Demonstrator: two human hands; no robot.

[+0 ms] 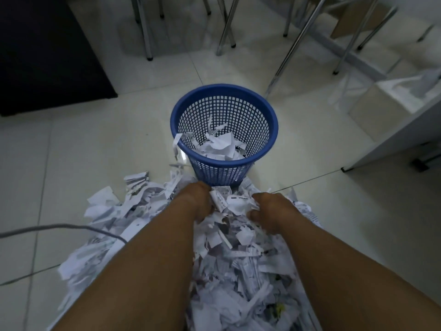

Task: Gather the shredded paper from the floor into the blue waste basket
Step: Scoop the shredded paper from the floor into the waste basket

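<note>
Pale, glossy square floor tiles [95, 144] with thin dark joints, under dim, cool light. In the far left corner, a flat black mat or panel [47, 56]. Along the far edge, slanted chrome furniture legs [145, 27] with black feet. At the right edge, an open cardboard box [372, 108] beside a light grey cabinet side [393, 139]. At the left, a thin grey cable [59, 226] across the tiles.
</note>
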